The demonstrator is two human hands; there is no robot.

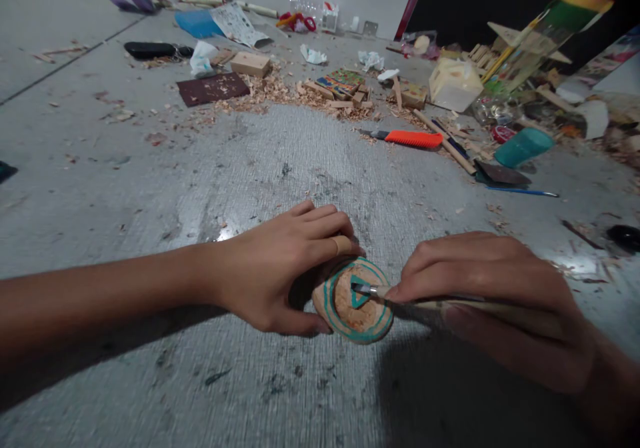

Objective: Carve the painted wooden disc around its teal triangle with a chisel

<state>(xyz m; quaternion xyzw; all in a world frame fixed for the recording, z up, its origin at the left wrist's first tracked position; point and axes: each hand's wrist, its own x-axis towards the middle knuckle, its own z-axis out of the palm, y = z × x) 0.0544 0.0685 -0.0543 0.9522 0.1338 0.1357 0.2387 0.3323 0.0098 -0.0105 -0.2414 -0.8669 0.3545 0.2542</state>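
Observation:
A small round wooden disc (350,311) lies on the grey floor, painted with a teal ring and a teal triangle in its middle. My left hand (280,268) curls around the disc's left edge and pins it down with thumb and fingers. My right hand (480,288) pinches a thin paintbrush (373,291) like a pen. The brush's dark tip touches the teal triangle. Its handle runs back under my right fingers and is partly hidden there.
Farther off on the floor lie an orange-handled utility knife (413,139), a teal cup (523,147), wood shavings and blocks (300,93), a dark sandpaper sheet (213,88), a wooden block (250,64) and assorted clutter at the right (525,48).

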